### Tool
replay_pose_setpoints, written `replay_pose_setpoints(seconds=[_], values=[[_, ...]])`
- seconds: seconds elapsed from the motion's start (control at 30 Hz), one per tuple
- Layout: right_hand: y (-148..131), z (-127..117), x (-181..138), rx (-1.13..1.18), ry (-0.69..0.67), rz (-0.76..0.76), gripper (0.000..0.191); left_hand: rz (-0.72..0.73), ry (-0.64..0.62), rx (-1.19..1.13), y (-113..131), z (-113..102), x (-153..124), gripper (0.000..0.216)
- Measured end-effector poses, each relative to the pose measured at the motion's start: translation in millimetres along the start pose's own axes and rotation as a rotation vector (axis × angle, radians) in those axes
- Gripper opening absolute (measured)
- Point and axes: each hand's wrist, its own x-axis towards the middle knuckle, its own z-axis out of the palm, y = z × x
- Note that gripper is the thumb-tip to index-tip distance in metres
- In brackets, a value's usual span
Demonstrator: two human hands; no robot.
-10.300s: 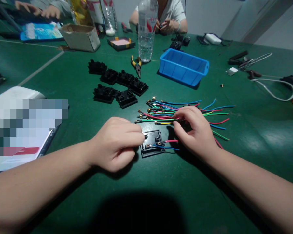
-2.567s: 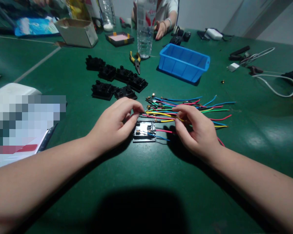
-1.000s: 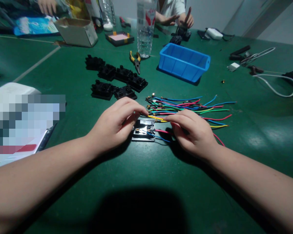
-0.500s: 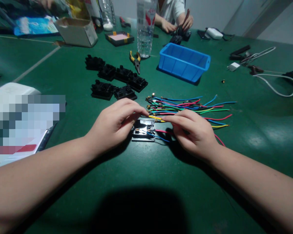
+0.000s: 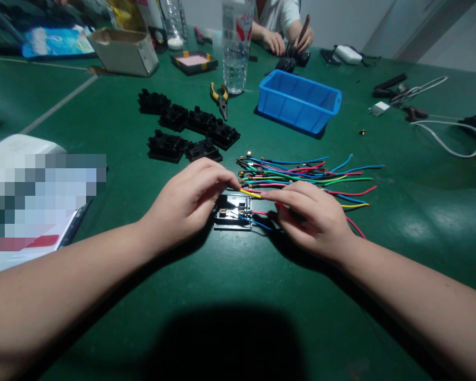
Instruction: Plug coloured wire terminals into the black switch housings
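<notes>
A short stretch of yellow wire [image 5: 250, 193] spans the gap between my two hands, just above a black plastic housing [image 5: 233, 225]. My left hand [image 5: 194, 198] pinches its left end, with the fingers curled beside the housing. At the other end, my right hand [image 5: 311, 217] closes thumb and forefinger on the same wire. Brass-coloured contacts sit inside the housing, and a red wire [image 5: 262, 213] and a blue wire [image 5: 259, 223] run out of it towards my right hand. Behind lies a bunch of coloured wires [image 5: 301, 169] with metal terminals at their left ends.
Several black housings [image 5: 198, 120] lie beyond my left hand. Yellow-handled pliers [image 5: 221, 100], a plastic bottle [image 5: 236, 50] and a blue bin [image 5: 299, 103] stand farther back. Another person's hands [image 5: 285, 42] work at the far side. A white cable [image 5: 452, 129] lies at right.
My right hand has shifted slightly left along the yellow wire, so a shorter length shows between my hands. My left hand has barely moved.
</notes>
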Motion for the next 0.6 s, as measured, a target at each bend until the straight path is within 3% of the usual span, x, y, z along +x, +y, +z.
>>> replay_pose_setpoints(seconds=[0.6], values=[[2.1,1.0,-1.2,0.010,0.007,-0.021,0.029,0.012,0.026,-0.001,2.5,-1.5,-1.1,0.021]])
